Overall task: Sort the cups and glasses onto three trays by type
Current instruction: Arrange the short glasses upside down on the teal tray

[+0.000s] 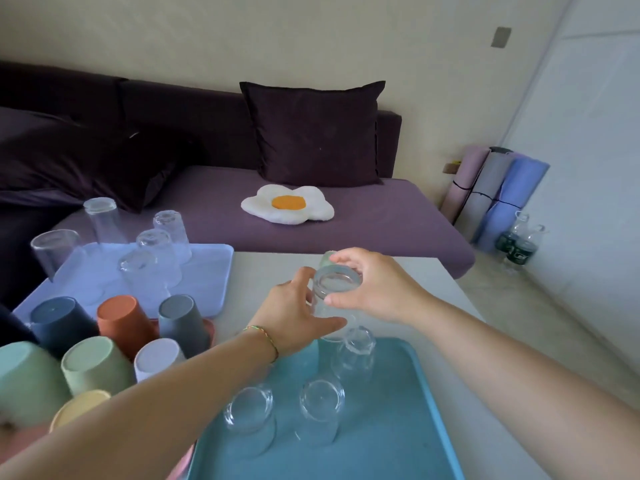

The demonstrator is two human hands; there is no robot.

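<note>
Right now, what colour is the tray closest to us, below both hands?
Teal blue. The tray shows clearly in the head view, the only view.

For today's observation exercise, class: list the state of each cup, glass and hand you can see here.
held glass: inverted, gripped by both hands.
left hand: grips held glass.
right hand: grips held glass.
teal tray glasses: three, inverted.
lavender tray glasses: inverted.
coloured cups: inverted.

**Cups and glasses upside down across three trays**

One clear glass [334, 285], base up, is at mid-frame by the teal tray's [433, 410] far edge. Three short glasses [322, 410] stand inverted on that tray. At left, the lavender tray [207, 271] bears inverted tall glasses [156, 251]. At lower left, coloured plastic cups [121, 317] crowd the pink tray [209, 328].
</note>
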